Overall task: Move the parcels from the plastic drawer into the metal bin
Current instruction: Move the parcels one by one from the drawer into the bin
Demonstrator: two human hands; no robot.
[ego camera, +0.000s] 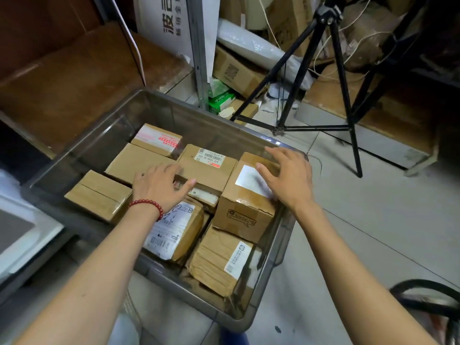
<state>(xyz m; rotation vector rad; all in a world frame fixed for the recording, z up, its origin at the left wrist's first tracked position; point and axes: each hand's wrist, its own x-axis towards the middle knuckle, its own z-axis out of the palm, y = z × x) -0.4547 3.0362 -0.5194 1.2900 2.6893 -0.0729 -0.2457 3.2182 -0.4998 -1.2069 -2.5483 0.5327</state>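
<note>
My right hand (286, 178) is spread over the tall box (245, 212) at the right of the plastic drawer (159, 103), holding nothing. My left hand (161, 186), spread too, is by the flat box (206, 168) just left of it. The tall box sticks up above its neighbours, so I think its sides are free. I can't see the metal bin.
</note>
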